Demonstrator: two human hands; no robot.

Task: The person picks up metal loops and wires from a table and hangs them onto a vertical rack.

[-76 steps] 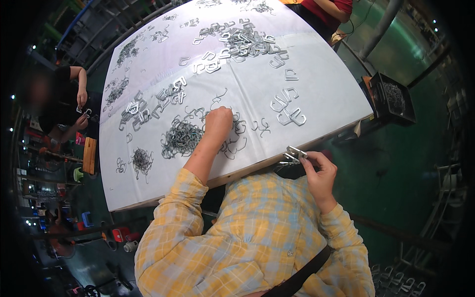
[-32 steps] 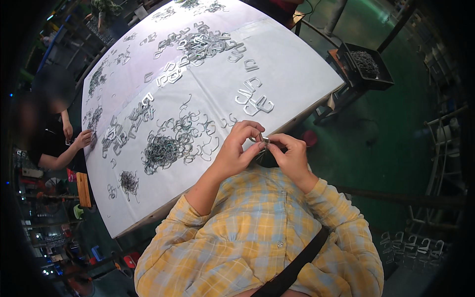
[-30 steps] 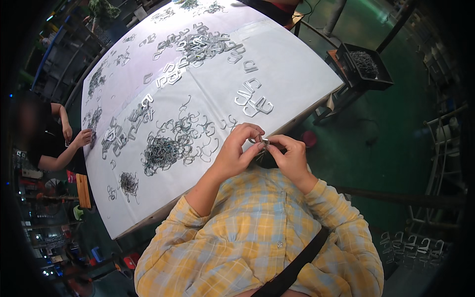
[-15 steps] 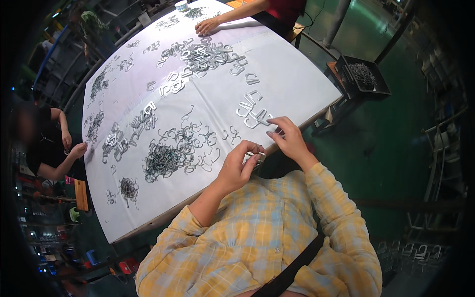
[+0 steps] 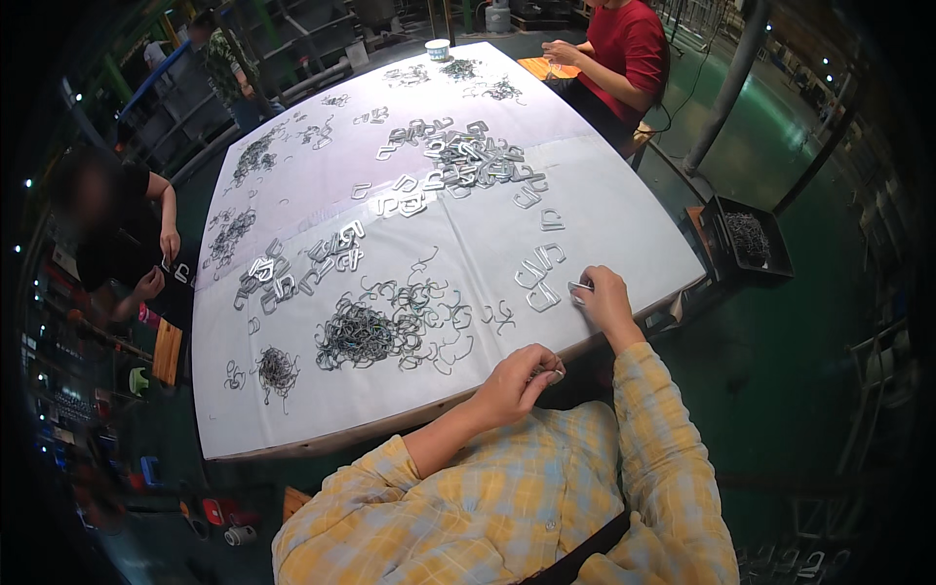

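My right hand is closed near the table's front edge, fingers pinching a silver bent metal piece. A small group of loose U-shaped metal pieces lies just left of it. My left hand is closed at the front edge, close to my body. A small metal piece shows at its fingertips; its full shape is hidden by the fingers. Beyond this hand, thin curved wire pieces lie heaped on the white table, with a few strays nearer my hands.
Farther back lies a large pile of U-shaped metal pieces. A black bin of metal parts stands off the table's right side. One person in red sits at the far right, another in black at the left. A tub stands at the far edge.
My right hand has picked up a metal piece from the small group. My left hand stays closed near the front edge. The person in red has drawn a hand back from the table; the view has shifted.
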